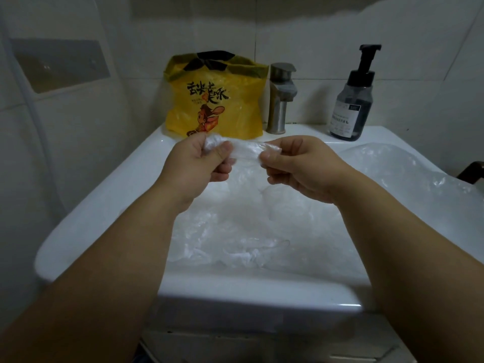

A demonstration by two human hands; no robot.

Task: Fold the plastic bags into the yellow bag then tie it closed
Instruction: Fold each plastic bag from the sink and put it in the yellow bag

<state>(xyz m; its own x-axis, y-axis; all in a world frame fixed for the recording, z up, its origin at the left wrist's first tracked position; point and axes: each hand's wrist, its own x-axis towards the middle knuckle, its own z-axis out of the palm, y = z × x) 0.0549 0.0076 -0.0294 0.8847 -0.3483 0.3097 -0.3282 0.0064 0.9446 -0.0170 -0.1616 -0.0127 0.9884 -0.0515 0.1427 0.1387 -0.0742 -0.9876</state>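
Note:
A yellow bag with black handles and a cartoon print stands upright on the back ledge of the sink, left of the tap. Over the basin I hold a clear plastic bag stretched between both hands. My left hand pinches its bunched left end between thumb and fingers. My right hand pinches the right end. The rest of that bag hangs down into the basin, where more crumpled clear plastic bags lie.
A white sink fills the middle of the view. A steel tap stands at the back, a dark pump bottle to its right. More clear plastic lies over the sink's right rim. Tiled walls close in behind and left.

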